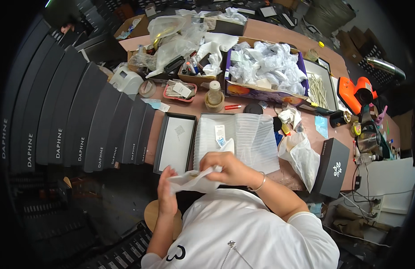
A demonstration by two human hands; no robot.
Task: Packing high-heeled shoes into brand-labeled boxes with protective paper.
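My right hand (230,168), a bracelet at its wrist, is closed on the right end of a white sheet of tissue paper (196,181). Along the paper's left end, my left hand (166,193) has its fingers together and grips the edge. A small brownish patch shows in the paper's fold; I cannot make out what it is. Just beyond my hands, ribbed white wrapping paper (257,139) lies spread over a box, with a white tag (220,133) on it. Left of that lies a dark shoebox part (175,141) with a pale inside.
Dark shoeboxes (93,116) stand in a row at left. Farther back are a purple carton (266,94) of crumpled paper, a pink basket (179,91) and a jar (214,95). At right are a dark box (333,168), crumpled white paper (301,154) and an orange tool (358,92).
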